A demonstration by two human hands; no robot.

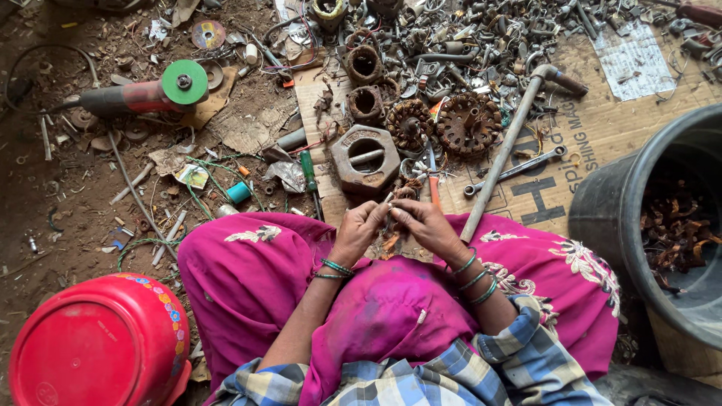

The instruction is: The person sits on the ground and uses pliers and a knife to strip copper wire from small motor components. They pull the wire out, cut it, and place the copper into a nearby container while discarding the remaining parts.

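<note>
My left hand [359, 228] and my right hand [423, 223] meet above my lap, both pinched on a small tangle of copper wire and scrap [394, 218] held between them. Green bangles ring both wrists. My knees are covered by bright pink cloth [256, 271]. Just beyond my hands a hexagonal metal block [366, 159] lies on a sheet of cardboard [594, 135], with rusty round motor windings [471, 123] behind it.
A long metal pipe [502, 154] slants across the cardboard, a wrench [519, 170] beside it. A red angle grinder with a green disc [150, 92] lies on the dirt at left. A red plastic tub [98, 342] sits lower left, a black bucket of scrap [662, 225] at right.
</note>
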